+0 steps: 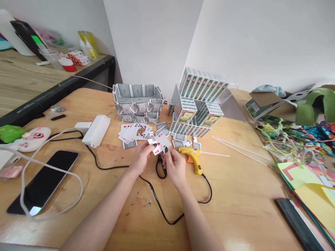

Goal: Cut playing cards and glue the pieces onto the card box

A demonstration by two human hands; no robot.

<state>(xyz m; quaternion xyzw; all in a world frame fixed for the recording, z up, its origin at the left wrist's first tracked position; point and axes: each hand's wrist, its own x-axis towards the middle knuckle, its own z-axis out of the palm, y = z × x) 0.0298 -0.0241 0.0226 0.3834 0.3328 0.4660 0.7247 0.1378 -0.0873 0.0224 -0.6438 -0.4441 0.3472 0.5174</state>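
My left hand (142, 156) pinches a playing card (156, 149) with red hearts on it. Close beside it, my right hand (175, 165) is closed at the card's right edge; whether it grips this card or another piece is hard to make out. Black-handled scissors (161, 173) lie partly under my right hand. A yellow hot glue gun (195, 158) rests just to the right, its cord running round toward me. Beyond my hands spread loose playing cards (133, 133), some face up, some face down. Behind them stands a basket (138, 103) built from folded cards.
Stacked card boxes (199, 101) rise behind the glue gun. Glue sticks (243, 150) lie to the right, near coloured paper (300, 177) and tangled yarn. On the left are a white power strip (96, 130), a phone (44, 181) and a looping white cable.
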